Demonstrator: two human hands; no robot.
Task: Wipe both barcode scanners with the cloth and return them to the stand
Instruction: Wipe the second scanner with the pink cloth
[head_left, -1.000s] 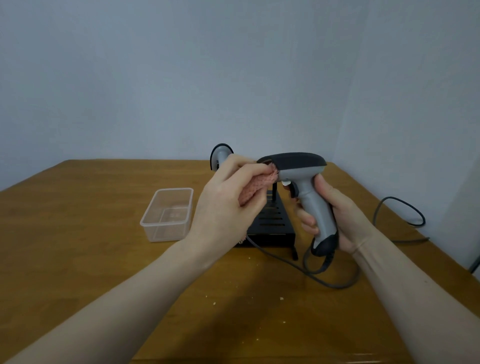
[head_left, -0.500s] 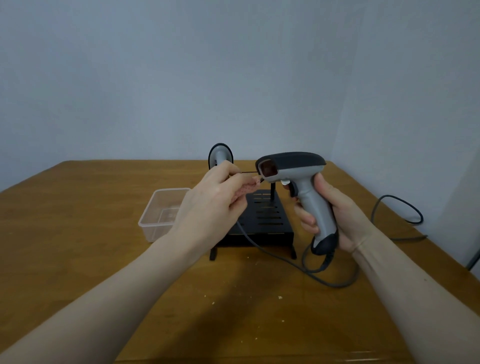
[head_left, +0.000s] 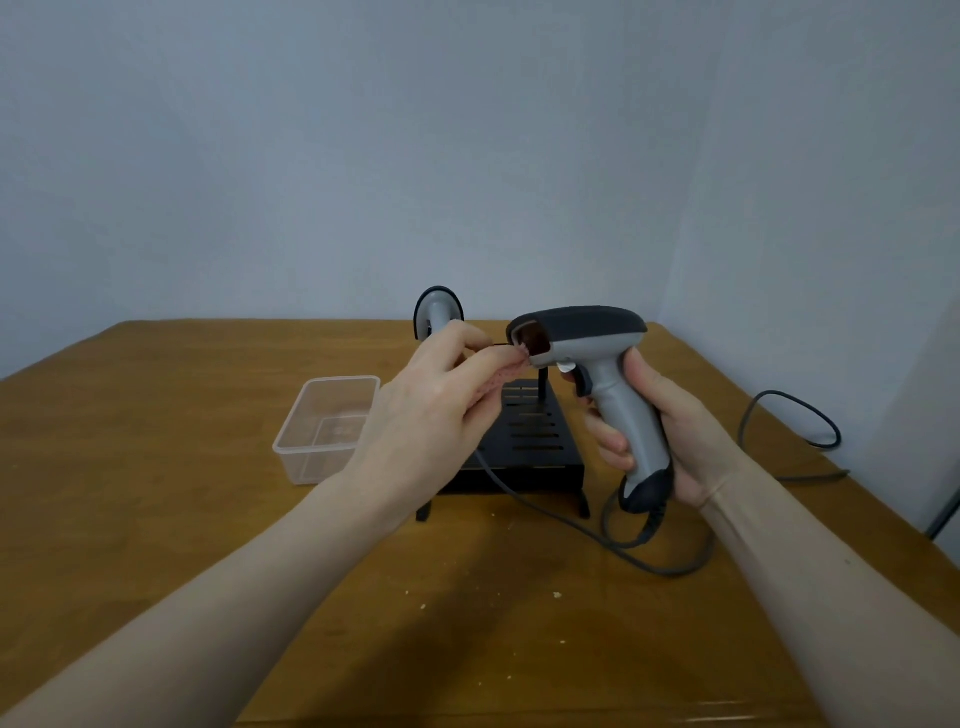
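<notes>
Now right hand (head_left: 670, 441) grips scanner (head_left: 597, 364); left hand (head_left: 436, 415) pinches cloth (head_left: 501, 375) just beside its window.

Both forearms are showing bare from the bottom edge of the view right up to the wrists, with no sleeve or cuff reaching into sight. The left hand (head_left: 431, 410) is wearing nothing: no glove, ring, watch or band is showing on it. The right hand (head_left: 670, 441) is likewise going ungloved, its wrist plain and unadorned. The fingernails that are facing the camera are looking short and unpainted.
</notes>
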